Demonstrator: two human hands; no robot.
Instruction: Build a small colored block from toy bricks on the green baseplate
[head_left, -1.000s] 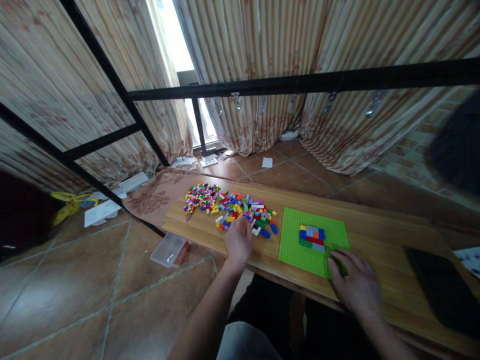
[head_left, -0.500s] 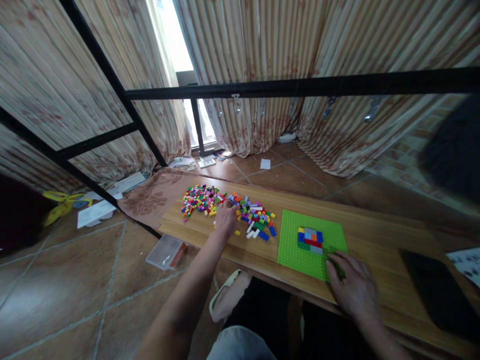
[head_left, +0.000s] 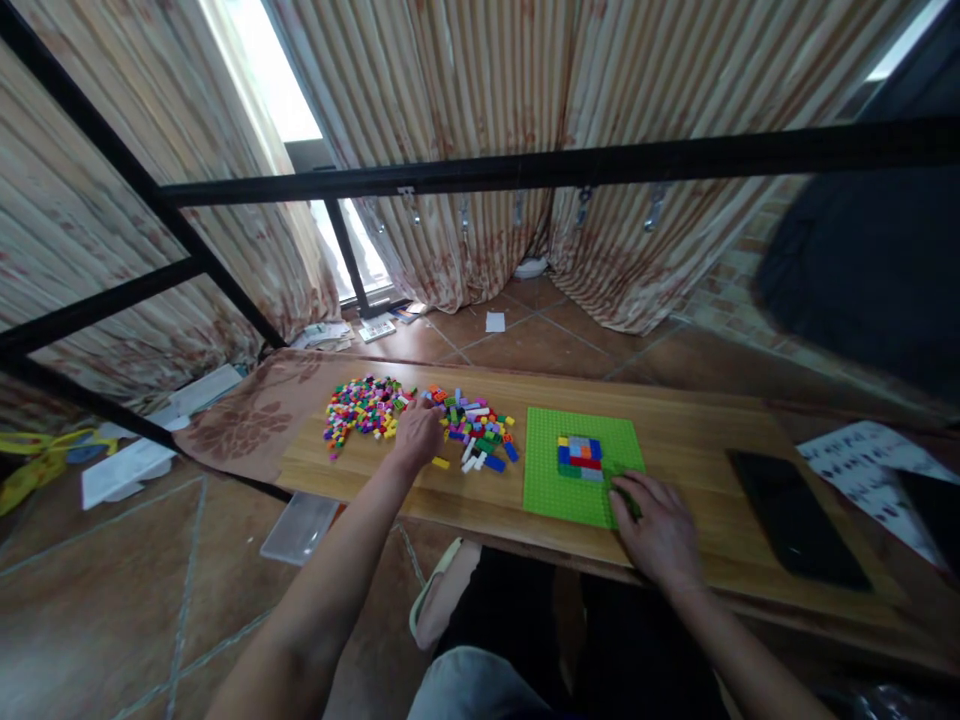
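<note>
A green baseplate (head_left: 555, 480) lies on a wooden board (head_left: 690, 450), with a small block of blue, grey, orange and red bricks (head_left: 579, 457) pressed onto it. Two loose brick heaps lie to its left: small bright pieces (head_left: 358, 408) and larger mixed bricks (head_left: 476, 425). My left hand (head_left: 416, 435) rests between the two heaps, fingers curled down onto the bricks; what they hold is hidden. My right hand (head_left: 660, 530) lies on the baseplate's near right corner, fingers bent over its edge.
A black tablet-like slab (head_left: 791, 520) lies on the board to the right, papers (head_left: 870, 465) beyond it. A black metal frame bar (head_left: 525, 170) crosses above. A clear plastic box (head_left: 300, 527) and papers lie on the tiled floor to the left. Striped curtains hang behind.
My left hand has moved left from the near edge of the mixed bricks into the gap between the heaps. The view has swung right. My right hand stays on the baseplate corner.
</note>
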